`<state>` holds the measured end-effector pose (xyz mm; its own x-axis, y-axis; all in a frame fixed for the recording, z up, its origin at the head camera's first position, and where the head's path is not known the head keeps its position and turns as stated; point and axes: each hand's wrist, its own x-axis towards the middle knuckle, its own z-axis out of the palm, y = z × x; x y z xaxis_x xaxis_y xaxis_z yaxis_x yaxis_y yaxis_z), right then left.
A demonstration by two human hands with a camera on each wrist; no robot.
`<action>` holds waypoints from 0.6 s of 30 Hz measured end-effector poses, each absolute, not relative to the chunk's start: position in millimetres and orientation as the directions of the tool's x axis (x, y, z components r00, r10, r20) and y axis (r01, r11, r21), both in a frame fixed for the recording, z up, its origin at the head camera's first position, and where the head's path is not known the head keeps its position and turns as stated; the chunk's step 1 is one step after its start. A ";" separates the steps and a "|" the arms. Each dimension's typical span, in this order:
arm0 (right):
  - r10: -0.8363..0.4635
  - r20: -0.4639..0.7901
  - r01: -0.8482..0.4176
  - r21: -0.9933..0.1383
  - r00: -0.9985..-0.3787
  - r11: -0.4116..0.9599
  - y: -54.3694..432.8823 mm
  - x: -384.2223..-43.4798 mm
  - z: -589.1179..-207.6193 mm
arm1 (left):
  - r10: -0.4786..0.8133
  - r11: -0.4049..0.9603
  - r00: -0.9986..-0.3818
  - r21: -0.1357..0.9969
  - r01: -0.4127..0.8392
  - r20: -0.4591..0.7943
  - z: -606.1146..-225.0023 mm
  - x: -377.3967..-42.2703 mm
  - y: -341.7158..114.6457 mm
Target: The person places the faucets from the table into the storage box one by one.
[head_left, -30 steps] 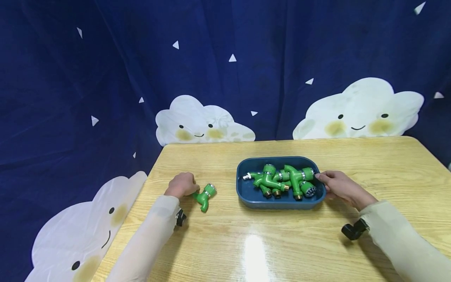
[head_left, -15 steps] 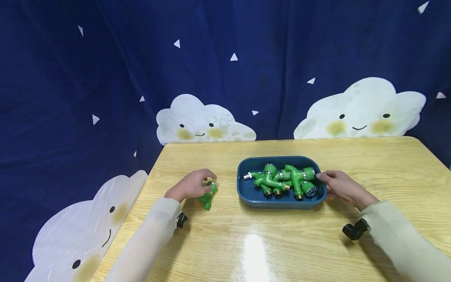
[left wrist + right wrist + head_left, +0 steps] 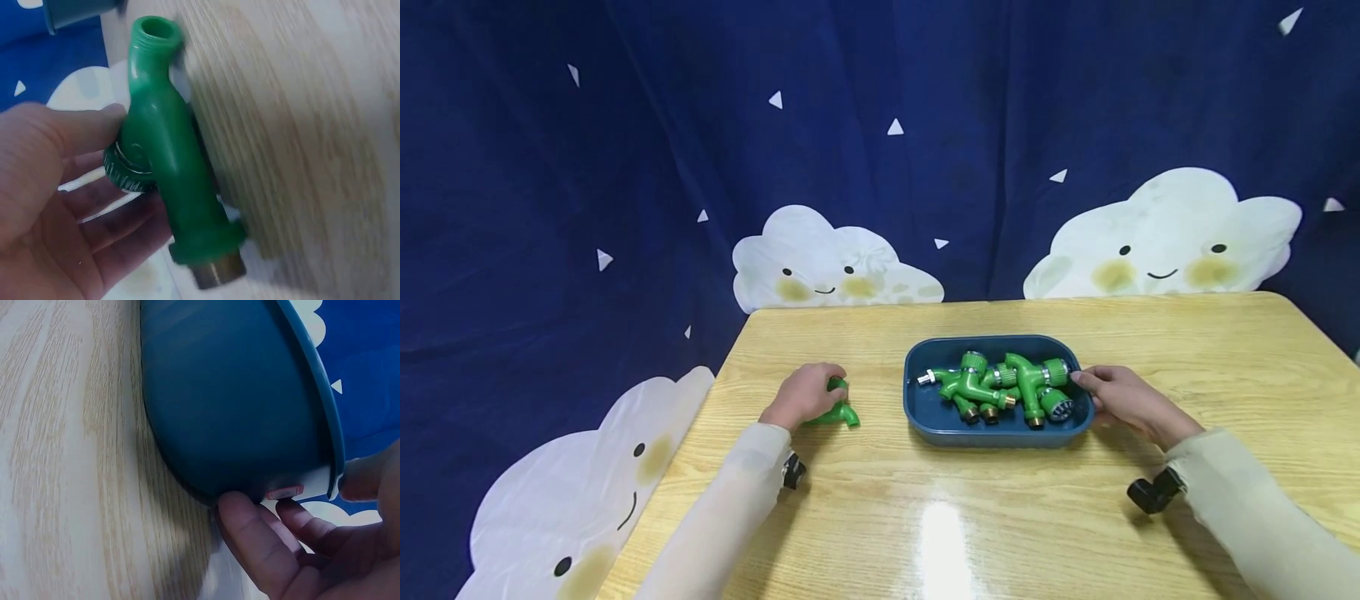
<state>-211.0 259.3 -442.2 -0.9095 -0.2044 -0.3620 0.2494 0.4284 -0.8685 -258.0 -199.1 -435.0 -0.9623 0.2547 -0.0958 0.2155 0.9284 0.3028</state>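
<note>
A green tap with a brass threaded end is at my left hand, on the left of the table. In the left wrist view, the thumb lies on the body of the tap and the fingers curl behind its ribbed knob. Whether it touches the table I cannot tell. My right hand grips the right end of a dark blue plastic basin, thumb on the rim, fingers against the outer wall. Several green taps lie jumbled inside that basin.
The wooden table reaches back to a navy curtain printed with white clouds and triangles. A small red-edged label shows on the basin's end near my right fingertips.
My left hand first lay at the tap's left, then reached over it and now holds it by the knob. The tap has turned, its spout swinging rightward. Right hand and basin stay put.
</note>
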 end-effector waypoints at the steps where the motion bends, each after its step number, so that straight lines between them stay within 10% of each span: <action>1: -0.205 -0.362 0.248 -0.868 -0.910 0.431 259.2 -211.2 -442.4 | 0.239 0.934 -0.967 0.292 0.204 -0.088 -435.3 -258.5 -200.5; 18: -0.199 -0.352 0.241 -0.869 -0.915 0.431 258.7 -211.7 -442.7 | 0.078 0.972 -0.993 0.230 0.055 -0.094 -437.3 -260.5 -208.5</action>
